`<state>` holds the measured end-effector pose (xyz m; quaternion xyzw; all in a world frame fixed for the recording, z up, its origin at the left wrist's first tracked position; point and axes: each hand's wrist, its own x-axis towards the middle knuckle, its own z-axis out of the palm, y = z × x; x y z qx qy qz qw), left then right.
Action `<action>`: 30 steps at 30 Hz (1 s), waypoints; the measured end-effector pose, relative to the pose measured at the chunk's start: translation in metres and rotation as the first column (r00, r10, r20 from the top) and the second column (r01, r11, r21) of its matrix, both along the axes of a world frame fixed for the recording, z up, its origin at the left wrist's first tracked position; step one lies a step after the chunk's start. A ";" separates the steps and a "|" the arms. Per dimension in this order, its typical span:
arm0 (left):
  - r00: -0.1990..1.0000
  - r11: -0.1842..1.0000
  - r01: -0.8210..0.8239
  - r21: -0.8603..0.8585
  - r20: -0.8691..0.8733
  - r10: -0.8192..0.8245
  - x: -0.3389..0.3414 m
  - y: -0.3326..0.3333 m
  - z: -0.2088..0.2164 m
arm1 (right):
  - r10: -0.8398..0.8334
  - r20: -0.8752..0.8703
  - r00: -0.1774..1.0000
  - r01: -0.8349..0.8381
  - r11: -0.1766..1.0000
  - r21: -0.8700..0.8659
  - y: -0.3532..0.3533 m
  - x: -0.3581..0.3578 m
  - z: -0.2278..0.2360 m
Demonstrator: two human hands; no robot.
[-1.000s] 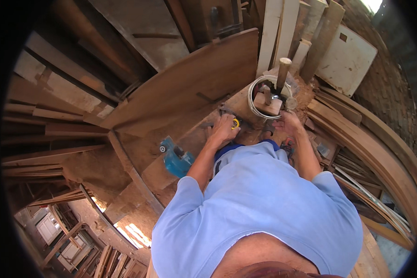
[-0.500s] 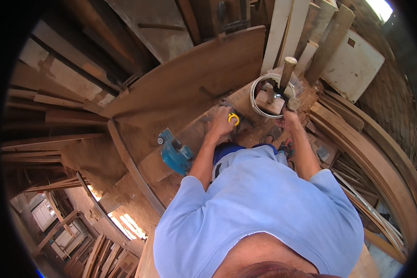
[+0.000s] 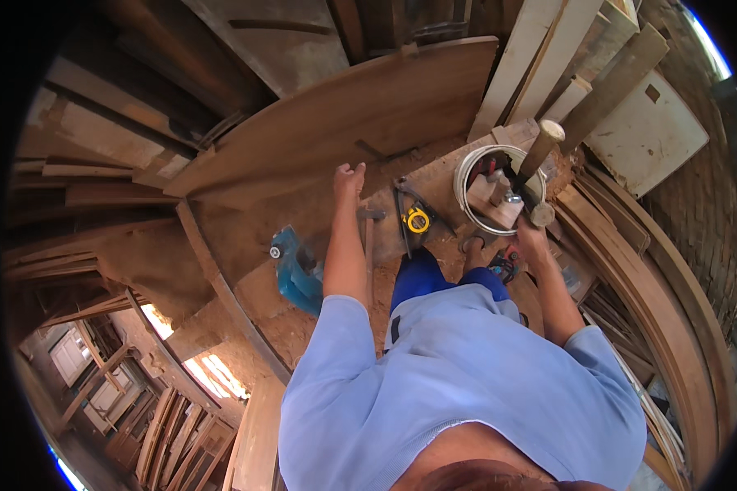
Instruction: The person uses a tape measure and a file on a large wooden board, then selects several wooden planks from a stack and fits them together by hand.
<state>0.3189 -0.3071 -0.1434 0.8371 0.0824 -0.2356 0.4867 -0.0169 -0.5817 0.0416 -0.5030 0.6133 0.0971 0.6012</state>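
My left hand [image 3: 350, 182] is over the brown board at the left, apart from the tools, its fingers curled in; whether anything is inside is hidden. A yellow tape measure [image 3: 418, 219] lies beside a dark square [image 3: 403, 214]. Near my left forearm lies a hammer [image 3: 373, 214] with a wooden handle. My right hand [image 3: 534, 241] is against the near right side of a white bucket [image 3: 460, 182], its fingers mostly hidden. In the bucket stand a wooden-handled tool [image 3: 540, 154] and a wooden block with a peg [image 3: 495, 210], among other tools.
A teal power tool [image 3: 296, 274] sits left of my left forearm. A red and dark tool [image 3: 504, 266] lies by my right knee. A large brown board [image 3: 319, 114] stands across the far side. Long curved planks [image 3: 655, 286] are stacked at the right, and more timber leans at left.
My left hand has let go of the tape measure, which now lies by the square, and has moved left and away. My right hand stays by the bucket. The view has shifted slightly.
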 end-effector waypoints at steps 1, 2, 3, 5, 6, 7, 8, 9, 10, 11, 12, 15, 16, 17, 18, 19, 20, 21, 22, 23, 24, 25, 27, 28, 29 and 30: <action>0.995 0.996 -0.062 -0.069 -0.086 0.056 0.005 -0.006 -0.012 | 0.045 -0.063 0.997 -0.046 0.999 -0.010 -0.002 0.004 0.012; 0.980 0.984 -0.126 -0.129 -0.172 0.103 0.009 -0.012 -0.022 | 0.086 -0.121 0.989 -0.089 0.996 -0.015 -0.002 0.005 0.012; 0.955 0.964 -0.191 -0.185 -0.262 0.139 0.015 -0.024 -0.031 | 0.019 -0.028 0.999 -0.022 0.995 -0.097 0.002 0.000 0.004; 0.927 0.960 -0.244 -0.138 -0.325 0.189 0.027 -0.047 -0.050 | -0.085 0.163 0.983 0.123 0.964 -0.236 0.010 -0.019 -0.019; 0.916 0.954 -0.262 -0.142 -0.349 0.199 0.030 -0.051 -0.065 | 0.007 0.047 0.999 0.007 0.953 -0.303 0.008 -0.030 -0.023; 0.904 0.948 -0.281 -0.148 -0.372 0.210 0.034 -0.056 -0.082 | 0.094 -0.075 0.993 -0.115 0.929 -0.353 0.004 -0.042 -0.025; 0.897 0.937 -0.298 -0.184 -0.389 0.209 0.040 -0.050 -0.106 | 0.122 -0.117 0.986 -0.158 0.915 -0.372 0.007 -0.045 -0.022; 0.895 0.927 -0.327 -0.184 -0.376 0.241 0.046 -0.044 -0.132 | 0.157 -0.156 0.975 -0.206 0.898 -0.388 0.009 -0.046 -0.017; 0.892 0.917 -0.356 -0.183 -0.359 0.275 0.052 -0.036 -0.157 | 0.134 -0.105 0.985 -0.165 0.904 -0.395 0.010 -0.033 -0.004; 0.887 0.905 -0.399 -0.145 -0.310 0.342 0.057 -0.026 -0.183 | 0.263 -0.019 0.965 -0.235 0.826 -0.512 0.008 -0.001 0.020; 0.872 0.886 -0.433 -0.166 -0.327 0.365 0.059 -0.031 -0.196 | 0.265 0.008 0.964 -0.222 0.826 -0.517 0.007 0.000 0.017; 0.785 0.778 -0.558 -0.288 -0.487 0.383 0.065 -0.057 -0.194 | 0.235 0.076 0.969 -0.161 0.836 -0.525 0.018 -0.006 0.013; 0.796 0.840 -0.505 -0.199 -0.483 0.364 0.069 -0.064 -0.189 | 0.197 0.091 0.976 -0.131 0.867 -0.480 0.020 -0.010 0.014; 0.806 0.888 -0.447 -0.111 -0.480 0.346 0.076 -0.069 -0.186 | 0.163 0.107 0.981 -0.101 0.894 -0.437 0.021 -0.014 0.014; 0.794 0.895 -0.444 -0.043 -0.483 0.370 0.083 -0.071 -0.191 | 0.135 0.140 0.981 -0.070 0.915 -0.398 0.020 -0.021 0.013; 0.779 0.898 -0.439 0.026 -0.488 0.395 0.088 -0.074 -0.197 | 0.106 0.168 0.980 -0.039 0.934 -0.356 0.019 -0.028 0.010; 0.733 0.868 -0.491 0.080 -0.501 0.460 0.093 -0.076 -0.205 | 0.081 0.205 0.975 -0.011 0.948 -0.318 0.018 -0.045 0.003; 0.682 0.832 -0.538 0.135 -0.510 0.524 0.094 -0.078 -0.213 | 0.054 0.242 0.969 0.015 0.961 -0.278 0.017 -0.066 -0.006; 0.683 0.824 -0.533 0.194 -0.477 0.554 0.091 -0.082 -0.222 | 0.031 0.266 0.964 0.037 0.968 -0.247 0.017 -0.076 -0.009; 0.685 0.811 -0.528 0.253 -0.437 0.582 0.088 -0.084 -0.229 | 0.016 0.288 0.958 0.049 0.975 -0.216 0.016 -0.073 -0.007; 0.668 0.806 -0.541 0.241 -0.459 0.585 0.086 -0.083 -0.236 | 0.005 0.310 0.951 0.056 0.981 -0.188 0.015 -0.070 -0.005; 0.650 0.800 -0.555 0.229 -0.481 0.588 0.085 -0.082 -0.242 | -0.004 0.331 0.944 0.060 0.985 -0.160 0.013 -0.065 -0.004; 0.620 0.816 -0.568 0.109 -0.595 0.511 0.090 -0.063 -0.260 | -0.004 0.376 0.927 0.048 0.993 -0.110 0.007 -0.052 0.002; 0.629 0.835 -0.546 0.070 -0.623 0.464 0.093 -0.049 -0.273 | 0.007 0.404 0.915 0.030 0.996 -0.085 0.003 -0.045 0.005; 0.631 0.838 -0.539 0.088 -0.617 0.470 0.091 -0.055 -0.267 | 0.006 0.426 0.905 0.023 0.998 -0.064 0.003 -0.040 0.008; 0.644 0.848 -0.516 0.124 -0.596 0.479 0.088 -0.070 -0.246 | -0.005 0.449 0.893 0.025 0.999 -0.038 0.003 -0.033 0.010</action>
